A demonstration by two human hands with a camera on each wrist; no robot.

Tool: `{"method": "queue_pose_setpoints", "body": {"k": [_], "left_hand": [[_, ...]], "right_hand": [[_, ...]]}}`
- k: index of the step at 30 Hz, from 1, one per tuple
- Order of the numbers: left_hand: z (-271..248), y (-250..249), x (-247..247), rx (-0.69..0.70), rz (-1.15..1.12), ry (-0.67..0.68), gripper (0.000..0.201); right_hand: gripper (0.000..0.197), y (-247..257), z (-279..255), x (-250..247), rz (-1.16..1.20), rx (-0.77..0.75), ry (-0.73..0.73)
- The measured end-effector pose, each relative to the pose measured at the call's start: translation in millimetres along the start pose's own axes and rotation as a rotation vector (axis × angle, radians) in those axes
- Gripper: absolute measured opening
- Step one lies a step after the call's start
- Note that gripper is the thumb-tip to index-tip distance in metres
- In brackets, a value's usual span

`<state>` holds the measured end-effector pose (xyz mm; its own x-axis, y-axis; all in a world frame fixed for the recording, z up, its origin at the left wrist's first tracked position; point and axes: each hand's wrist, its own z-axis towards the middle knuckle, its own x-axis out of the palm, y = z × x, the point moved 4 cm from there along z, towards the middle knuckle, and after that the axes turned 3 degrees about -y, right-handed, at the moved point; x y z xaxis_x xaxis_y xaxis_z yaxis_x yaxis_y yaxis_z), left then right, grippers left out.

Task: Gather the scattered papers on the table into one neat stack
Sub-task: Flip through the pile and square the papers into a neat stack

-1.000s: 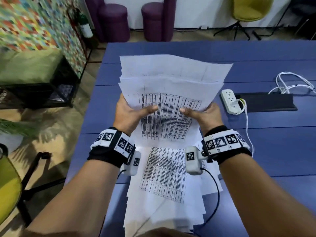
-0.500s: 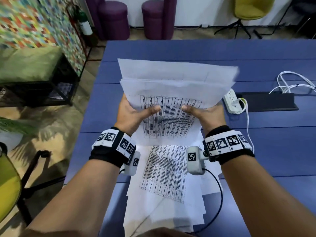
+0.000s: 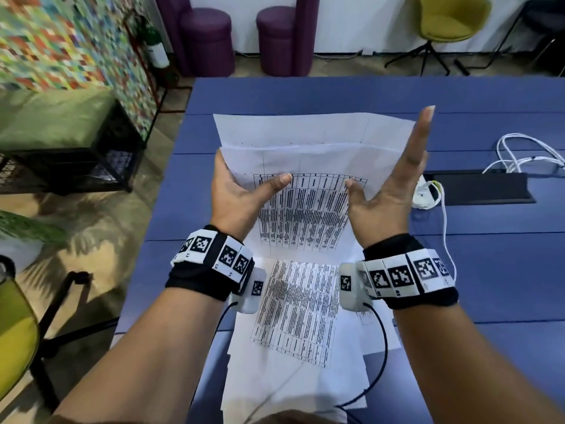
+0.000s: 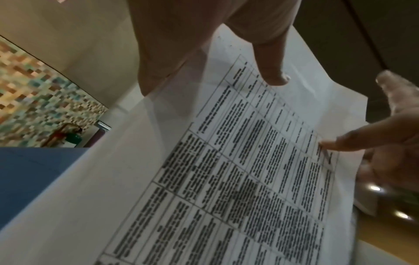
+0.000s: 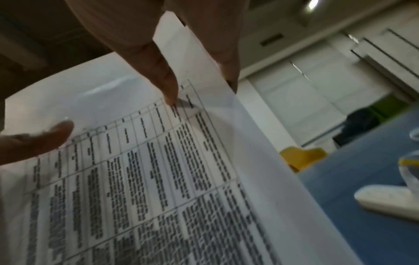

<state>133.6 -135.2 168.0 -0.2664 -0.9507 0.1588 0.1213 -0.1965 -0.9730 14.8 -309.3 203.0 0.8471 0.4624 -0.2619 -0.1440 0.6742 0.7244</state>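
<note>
Right hand (image 3: 385,191) fingers now straightened; left hand (image 3: 237,195) grips papers (image 3: 308,154); print illegible.

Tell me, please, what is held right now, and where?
The left hand pinches the sheaf of printed papers at its left edge; the right hand is open against the right edge.

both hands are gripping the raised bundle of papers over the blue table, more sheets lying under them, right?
Not quite. Only the left hand grips the raised bundle of papers. The right hand is open, fingers straight along the bundle's right edge, as the head view shows. The rest holds: more sheets lie below on the blue table.
</note>
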Motion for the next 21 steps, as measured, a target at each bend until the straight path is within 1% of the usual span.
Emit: {"method": "queue_pose_setpoints", "body": {"k": [2,3,5,6,7,10,11,12,13,14,16,17,18,19,21], "left_hand": [[-1,0,-1,0.000,0.011,0.009,0.081],[-1,1,-2,-0.006,0.017,0.008,0.083],[-2,-1,-3,-0.015,0.017,0.009,0.083],[-3,-2,-3,-0.008,0.015,0.008,0.083],[-3,-3,-3,0.004,0.015,0.005,0.083],[-2,-7,-2,0.029,-0.030,0.006,0.077],[-2,-11,-1,0.030,-0.050,-0.006,0.077],[-3,-15,0,0.034,-0.067,-0.022,0.077],[-3,-19,2,0.035,-0.076,-0.032,0.074],[-2,-22,3,0.032,-0.082,-0.052,0.065],[1,-28,4,0.004,-0.101,-0.105,0.037],[3,-31,4,-0.009,-0.110,-0.152,0.032],[5,-33,5,-0.015,-0.116,-0.185,0.037],[6,-35,6,-0.036,-0.118,-0.208,0.047],[7,-33,7,-0.091,-0.133,-0.246,0.073]], "right_hand": [[0.105,4,0,0,-0.063,0.024,0.091],[0.099,3,1,-1,-0.080,0.034,0.106],[0.082,1,2,-4,-0.064,0.055,0.065],[0.077,3,2,-5,-0.056,0.058,0.033],[0.078,5,1,-6,-0.050,0.053,0.014],[0.099,12,2,-7,-0.036,0.032,0.054],[0.102,13,4,-7,-0.045,0.028,0.072],[0.101,14,5,-7,-0.058,0.024,0.083],[0.097,13,6,-7,-0.065,0.015,0.079],[0.091,13,7,-7,-0.067,0.005,0.063],[0.083,12,5,-6,-0.080,-0.010,0.029],[0.081,12,4,-5,-0.084,-0.015,0.025],[0.081,12,2,-4,-0.083,-0.019,0.029],[0.081,12,0,-3,-0.082,-0.023,0.037],[0.078,10,-2,-1,-0.098,-0.043,0.044]]}}
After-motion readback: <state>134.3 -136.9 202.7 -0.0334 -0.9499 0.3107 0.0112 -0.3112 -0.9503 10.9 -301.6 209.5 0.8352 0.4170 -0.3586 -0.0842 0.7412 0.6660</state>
